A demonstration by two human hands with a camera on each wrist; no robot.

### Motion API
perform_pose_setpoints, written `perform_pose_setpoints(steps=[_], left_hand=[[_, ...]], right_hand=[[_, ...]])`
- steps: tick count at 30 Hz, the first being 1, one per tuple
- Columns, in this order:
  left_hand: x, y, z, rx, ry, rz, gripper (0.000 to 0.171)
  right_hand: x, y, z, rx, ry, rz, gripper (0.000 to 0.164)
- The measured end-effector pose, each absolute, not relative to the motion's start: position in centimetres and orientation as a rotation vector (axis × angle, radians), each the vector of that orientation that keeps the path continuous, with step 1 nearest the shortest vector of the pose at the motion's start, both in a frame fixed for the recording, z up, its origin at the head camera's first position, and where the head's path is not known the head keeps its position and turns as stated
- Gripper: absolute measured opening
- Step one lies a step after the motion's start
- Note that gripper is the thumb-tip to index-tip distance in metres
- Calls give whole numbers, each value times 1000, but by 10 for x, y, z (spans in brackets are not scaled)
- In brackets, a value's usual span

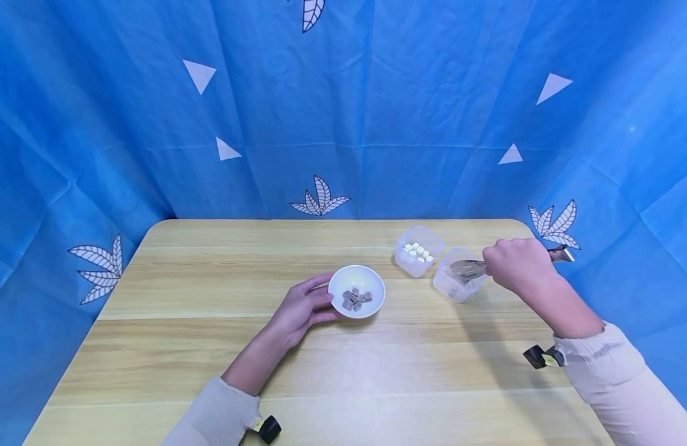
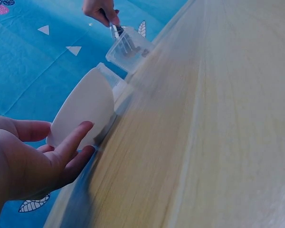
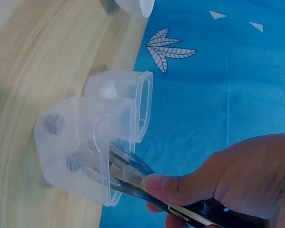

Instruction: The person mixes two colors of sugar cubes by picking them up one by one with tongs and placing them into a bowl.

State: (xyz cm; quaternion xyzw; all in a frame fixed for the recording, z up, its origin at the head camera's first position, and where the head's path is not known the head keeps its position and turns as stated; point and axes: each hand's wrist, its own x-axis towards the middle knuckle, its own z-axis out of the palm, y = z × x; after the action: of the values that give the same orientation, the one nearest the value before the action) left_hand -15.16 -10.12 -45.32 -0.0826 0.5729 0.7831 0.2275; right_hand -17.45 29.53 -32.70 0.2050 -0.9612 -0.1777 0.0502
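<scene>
My left hand (image 1: 306,308) holds the left side of a white bowl (image 1: 354,274). In the left wrist view the thumb is at the rim and the fingers lie against the bowl's outer side. Several greyish-brown cubes (image 1: 355,300) sit in the bowl. At the right, my right hand (image 1: 518,263) grips metal tongs (image 3: 133,172) with a dark handle. Their slotted ends reach down into a clear plastic container (image 3: 52,159), where a couple of brown cubes (image 3: 73,162) show through the wall, one of them close by the tong tips.
A second clear container (image 1: 423,235) with several white pieces (image 1: 418,251) stands beside the first, on its far left. All stand on a light wooden table (image 1: 209,347). Behind the table's far edge hangs a blue curtain (image 1: 298,111) with leaf and triangle prints.
</scene>
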Motion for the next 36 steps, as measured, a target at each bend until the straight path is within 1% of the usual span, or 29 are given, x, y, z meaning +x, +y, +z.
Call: perform_pose_setpoints(steps=[10,17,24,32,36], left_hand=[[-151,-100,-454,-230,1581,2158,55],[-152,-100,-453,-229,1583,2161,56],[-151,-101,-453,-225,1581,2157,56],[-151,-101,-453,-227,1582,2156,57],[-151,-101,-453,-234,1582,2154,57]], right_hand=[[-172,293,-312,581,-2999,-497,23],[-170,292,-300,553,-3019,-511,28],[-165,289,-289,532,-3033,-496,22],[-158,282,-277,538,-3030,-458,30],[-153,276,-273,570,-2986,-446,30]])
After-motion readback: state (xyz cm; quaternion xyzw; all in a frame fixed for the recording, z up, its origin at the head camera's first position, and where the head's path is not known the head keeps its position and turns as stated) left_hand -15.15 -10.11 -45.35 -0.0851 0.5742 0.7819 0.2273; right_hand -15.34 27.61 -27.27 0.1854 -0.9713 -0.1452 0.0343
